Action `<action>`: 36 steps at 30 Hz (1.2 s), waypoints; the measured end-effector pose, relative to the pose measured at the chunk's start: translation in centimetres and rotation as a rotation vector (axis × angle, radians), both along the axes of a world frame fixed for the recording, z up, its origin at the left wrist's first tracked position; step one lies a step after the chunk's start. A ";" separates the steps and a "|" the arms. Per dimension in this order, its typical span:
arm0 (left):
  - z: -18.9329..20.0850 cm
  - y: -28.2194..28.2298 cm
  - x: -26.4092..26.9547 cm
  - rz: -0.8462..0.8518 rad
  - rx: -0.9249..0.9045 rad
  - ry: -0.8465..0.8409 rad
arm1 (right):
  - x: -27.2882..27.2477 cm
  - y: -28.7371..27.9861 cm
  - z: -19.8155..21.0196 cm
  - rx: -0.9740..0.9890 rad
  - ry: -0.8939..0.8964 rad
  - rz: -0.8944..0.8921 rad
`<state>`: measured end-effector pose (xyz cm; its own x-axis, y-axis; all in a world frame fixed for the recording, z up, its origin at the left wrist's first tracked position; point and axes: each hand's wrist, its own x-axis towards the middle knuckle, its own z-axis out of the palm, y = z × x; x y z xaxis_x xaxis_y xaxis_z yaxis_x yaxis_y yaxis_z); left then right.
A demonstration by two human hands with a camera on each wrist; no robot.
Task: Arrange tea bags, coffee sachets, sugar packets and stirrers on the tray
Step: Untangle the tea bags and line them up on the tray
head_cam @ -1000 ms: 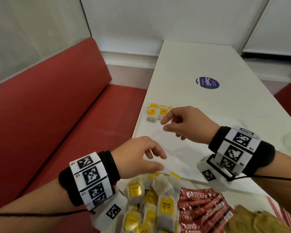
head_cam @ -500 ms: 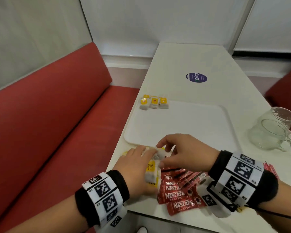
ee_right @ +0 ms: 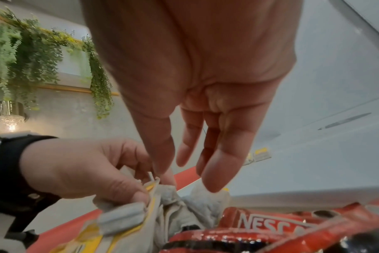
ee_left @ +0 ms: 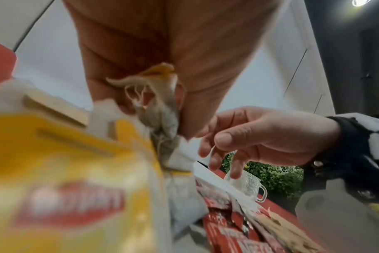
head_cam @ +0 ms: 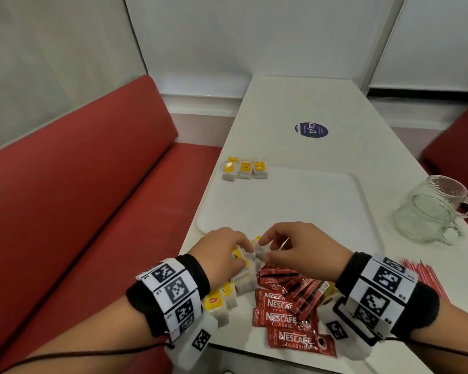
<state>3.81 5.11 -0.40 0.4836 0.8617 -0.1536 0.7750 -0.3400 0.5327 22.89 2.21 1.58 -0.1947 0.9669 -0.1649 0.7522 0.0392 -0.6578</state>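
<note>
- Pinching a tea bag (head_cam: 250,256) out of the loose tea bag pile (head_cam: 227,295), left hand (head_cam: 222,255) has thumb + fingers curled on its paper; the bag sits just off the near edge of the white tray (head_cam: 295,206), at the near-left corner.
- Right hand (head_cam: 303,252) meets it from the other side. Thumb + forefinger nip a 2nd crumpled bag (ee_right: 208,200) touching the first; other fingers (ee_right: 218,164) hang loosely straight.
- Pile: yellow-tagged bags, spread from under the left hand back toward the table's near edge, outside the tray.
- Three tea bags (head_cam: 245,170) already in a row at the tray's far-left corner, tags up.
- Rest of tray surface bare white.
- Red Nescafe sachets (head_cam: 289,314) in a heap near the tray's near edge, just right of the bag pile, partly under the right wrist.
- Red-striped stirrers (head_cam: 422,276) off the tray's near-right corner, beside the right wristband.
- Brownish packets (ee_left: 286,229) lie by the sachets in left wrist view; blurred, can't tell what kind.
- Glass mug (head_cam: 432,209) right of the tray, on its side, well apart from both hands.
- Round blue sticker (head_cam: 311,130) on the table (head_cam: 295,98) beyond the tray's far edge.
- Red bench (head_cam: 79,198) runs along the tray's left.
</note>
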 end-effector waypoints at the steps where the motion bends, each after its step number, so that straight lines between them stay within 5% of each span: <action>1: 0.2 0.3 0.1 0.001 0.010 -0.008 | 0.1 0.2 -0.1 0.000 0.007 -0.007; 10: 1.1 2.1 0.0 0.035 -0.035 -0.069 | -0.4 1.2 -0.4 -0.050 0.001 0.036; 19: 2.5 3.0 -0.1 0.054 -0.068 -0.240 | -3.0 2.1 -1.5 -0.038 -0.206 0.102; 24: 2.5 3.4 -0.5 0.090 -0.111 -0.360 | -1.7 2.7 -1.0 -0.100 -0.006 -0.009; 29: 2.6 4.1 -0.8 0.180 -0.256 -0.575 | -0.8 2.7 0.4 -0.214 0.531 -0.175; 36: 2.7 4.1 -0.6 0.130 -0.334 -0.539 | -1.2 2.3 0.4 -0.189 0.564 -0.187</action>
<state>3.19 9.20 2.25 0.4632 0.8659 -0.1887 0.3933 -0.0100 0.9194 21.73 4.55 1.94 -0.1318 0.9572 -0.2578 0.2695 -0.2157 -0.9385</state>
